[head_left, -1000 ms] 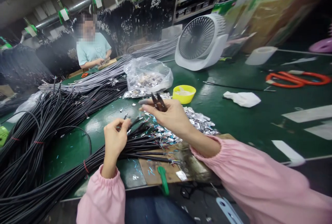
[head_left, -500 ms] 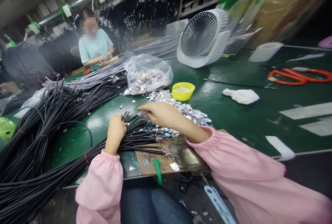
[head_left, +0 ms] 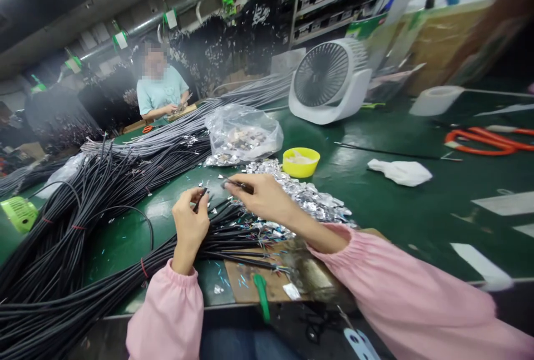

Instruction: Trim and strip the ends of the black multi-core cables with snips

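My left hand (head_left: 191,221) is closed, pinching a short length of black cable (head_left: 201,200) between thumb and fingers, raised above the bench. To its right my right hand (head_left: 265,196) is closed on a slim dark tool (head_left: 245,186), its thin tip pointing left toward the cable; the exact kind is unclear. Beneath both hands lies a bundle of black cables (head_left: 167,251), bound with a red tie, its stripped ends showing coloured wires (head_left: 267,232). A heap of silvery foil scraps (head_left: 308,196) sits beyond my right wrist.
A clear bag of scraps (head_left: 246,134), a yellow dish (head_left: 301,163) and a white fan (head_left: 329,82) stand farther back. More black cables (head_left: 92,198) lie left. Orange-handled scissors (head_left: 479,142) and white tissue (head_left: 400,172) are right. A co-worker (head_left: 162,93) sits across the bench.
My left hand has lifted from the bundle, with a black cable now visible in its pinch. The dark tool shows more clearly in my right hand. The whole view has shifted slightly.
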`<action>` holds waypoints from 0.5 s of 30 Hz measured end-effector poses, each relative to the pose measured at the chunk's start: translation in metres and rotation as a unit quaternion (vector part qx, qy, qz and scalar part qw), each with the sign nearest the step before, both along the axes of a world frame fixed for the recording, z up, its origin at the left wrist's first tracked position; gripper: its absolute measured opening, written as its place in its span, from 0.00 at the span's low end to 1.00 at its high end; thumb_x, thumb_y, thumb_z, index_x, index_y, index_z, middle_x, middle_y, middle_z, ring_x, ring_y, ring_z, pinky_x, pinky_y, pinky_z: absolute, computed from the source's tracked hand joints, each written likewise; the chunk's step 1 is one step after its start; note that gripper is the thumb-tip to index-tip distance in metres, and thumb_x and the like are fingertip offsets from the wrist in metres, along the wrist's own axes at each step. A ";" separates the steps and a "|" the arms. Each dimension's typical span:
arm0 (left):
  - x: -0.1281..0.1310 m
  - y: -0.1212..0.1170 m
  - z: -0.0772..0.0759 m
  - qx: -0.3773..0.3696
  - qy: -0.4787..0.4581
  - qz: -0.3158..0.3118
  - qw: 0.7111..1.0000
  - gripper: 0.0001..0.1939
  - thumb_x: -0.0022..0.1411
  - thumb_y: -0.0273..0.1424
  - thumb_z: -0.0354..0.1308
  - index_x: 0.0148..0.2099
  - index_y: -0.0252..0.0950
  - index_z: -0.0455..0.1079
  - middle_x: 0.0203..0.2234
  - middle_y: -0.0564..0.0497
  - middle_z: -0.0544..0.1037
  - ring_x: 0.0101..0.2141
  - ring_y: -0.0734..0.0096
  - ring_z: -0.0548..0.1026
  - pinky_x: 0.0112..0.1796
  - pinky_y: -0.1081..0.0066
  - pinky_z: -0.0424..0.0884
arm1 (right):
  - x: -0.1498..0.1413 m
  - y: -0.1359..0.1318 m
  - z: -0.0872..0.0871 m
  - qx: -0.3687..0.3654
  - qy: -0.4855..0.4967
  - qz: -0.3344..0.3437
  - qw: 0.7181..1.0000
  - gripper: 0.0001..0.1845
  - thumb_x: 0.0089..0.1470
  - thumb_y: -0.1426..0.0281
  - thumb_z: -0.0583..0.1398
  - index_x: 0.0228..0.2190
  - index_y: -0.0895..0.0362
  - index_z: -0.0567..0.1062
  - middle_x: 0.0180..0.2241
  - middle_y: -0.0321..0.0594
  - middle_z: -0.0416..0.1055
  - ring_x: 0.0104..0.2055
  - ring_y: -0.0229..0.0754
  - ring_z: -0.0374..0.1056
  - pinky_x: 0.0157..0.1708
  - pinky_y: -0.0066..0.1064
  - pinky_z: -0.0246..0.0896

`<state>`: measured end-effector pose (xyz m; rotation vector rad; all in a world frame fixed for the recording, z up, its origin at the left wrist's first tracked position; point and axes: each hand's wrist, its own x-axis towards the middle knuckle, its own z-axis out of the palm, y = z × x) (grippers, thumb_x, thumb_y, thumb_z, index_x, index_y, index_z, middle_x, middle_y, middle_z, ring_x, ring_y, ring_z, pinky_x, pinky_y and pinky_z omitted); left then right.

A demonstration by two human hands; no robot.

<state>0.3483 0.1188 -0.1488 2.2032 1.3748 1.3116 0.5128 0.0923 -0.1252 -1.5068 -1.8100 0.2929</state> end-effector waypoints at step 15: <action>0.002 -0.031 0.012 0.058 0.035 -0.047 0.997 0.11 0.63 0.25 0.47 0.34 0.36 0.71 0.24 0.52 0.72 0.26 0.74 0.70 0.28 0.75 0.64 | -0.014 -0.019 0.000 0.219 0.140 0.051 0.964 0.09 0.54 0.73 0.55 0.28 0.60 0.75 0.22 0.37 0.69 0.21 0.34 0.62 0.21 0.25 0.57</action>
